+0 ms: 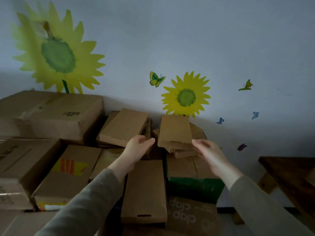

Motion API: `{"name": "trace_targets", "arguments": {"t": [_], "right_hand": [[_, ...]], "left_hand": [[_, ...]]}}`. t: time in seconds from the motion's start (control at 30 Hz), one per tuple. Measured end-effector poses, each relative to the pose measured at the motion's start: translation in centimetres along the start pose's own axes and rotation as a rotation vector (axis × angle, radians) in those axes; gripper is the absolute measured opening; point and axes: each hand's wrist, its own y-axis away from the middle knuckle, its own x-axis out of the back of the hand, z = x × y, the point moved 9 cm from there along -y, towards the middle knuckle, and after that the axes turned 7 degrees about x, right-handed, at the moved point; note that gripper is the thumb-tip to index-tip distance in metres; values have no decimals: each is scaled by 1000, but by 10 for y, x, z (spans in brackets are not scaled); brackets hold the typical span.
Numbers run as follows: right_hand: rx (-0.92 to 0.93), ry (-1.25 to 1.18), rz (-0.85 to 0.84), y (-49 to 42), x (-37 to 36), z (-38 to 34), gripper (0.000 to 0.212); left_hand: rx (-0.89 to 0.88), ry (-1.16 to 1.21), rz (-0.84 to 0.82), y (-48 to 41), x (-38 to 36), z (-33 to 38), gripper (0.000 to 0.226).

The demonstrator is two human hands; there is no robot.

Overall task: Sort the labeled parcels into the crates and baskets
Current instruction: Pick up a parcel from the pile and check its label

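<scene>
Pick-up step, it seems: left hand [139, 145] and right hand [209, 154], grip spread and empty, flank the parcel [174, 130]; next, clasp its sides.

The left forearm [117, 171] and right forearm [234, 176], sleeved in grey to the wrist, reach forward toward the tilted parcel [173, 130], 1 on each side of it. The left grip [138, 145] hangs just left of the parcel's near edge, palm turned inward, fingers loosely curved, holding nothing. The right grip [210, 155], blurred, is just right of that edge, fingers straight and pointing at it; whether they touch the parcel cannot be told.
</scene>
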Motion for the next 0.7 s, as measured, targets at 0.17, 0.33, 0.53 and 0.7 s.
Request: {"name": "trace_targets", "arguments": {"t": [0.17, 0.33, 0.53, 0.7], "right_hand": [[-23, 62, 20, -58, 3, 6, 53], [-73, 83, 6, -80, -7, 21, 53], [-61, 93, 24, -76, -10, 20, 48], [-38, 10, 21, -60, -11, 2, 47]], "left_hand": [[84, -15, 15, -49, -32, 2, 55], [160, 6, 21, -76, -55, -6, 48], [195, 137, 9, -81, -64, -12, 41], [321, 549, -64, -62, -57, -8, 30]]}}
